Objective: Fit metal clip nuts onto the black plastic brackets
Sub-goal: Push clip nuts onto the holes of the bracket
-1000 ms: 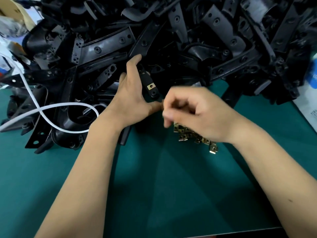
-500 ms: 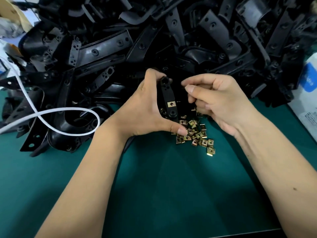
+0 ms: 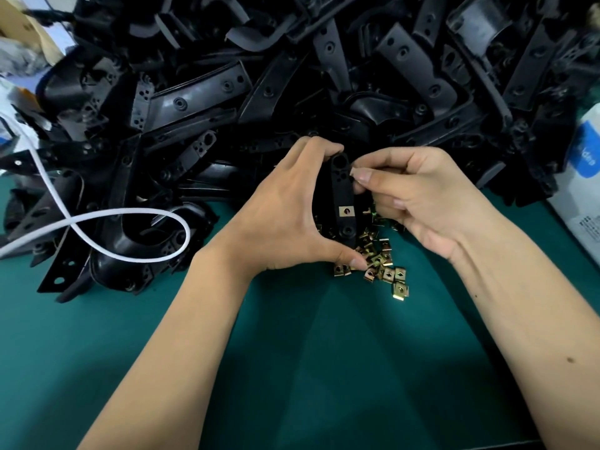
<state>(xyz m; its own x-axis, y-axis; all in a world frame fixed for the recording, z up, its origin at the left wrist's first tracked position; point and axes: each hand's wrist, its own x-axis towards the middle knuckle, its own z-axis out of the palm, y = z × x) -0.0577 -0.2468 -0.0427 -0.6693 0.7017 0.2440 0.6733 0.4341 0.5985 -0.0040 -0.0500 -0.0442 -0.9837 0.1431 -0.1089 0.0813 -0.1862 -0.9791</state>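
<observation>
L hand point(image 3: 285, 216) grips bracket point(image 3: 342, 190) upright – R hand point(image 3: 418, 193) pinches its edge.

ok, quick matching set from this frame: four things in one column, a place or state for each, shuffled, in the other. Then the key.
Things:
1. held bracket
2. loose clip nuts
3. white cable
4. fitted clip nut

Places or states:
A. looped over the black parts at the left
B. heaped on the green mat
C. upright in the left hand, right hand at its upper edge
D. seated on the bracket's lower half

Pairs: 1-C, 2-B, 3-A, 4-D
</observation>
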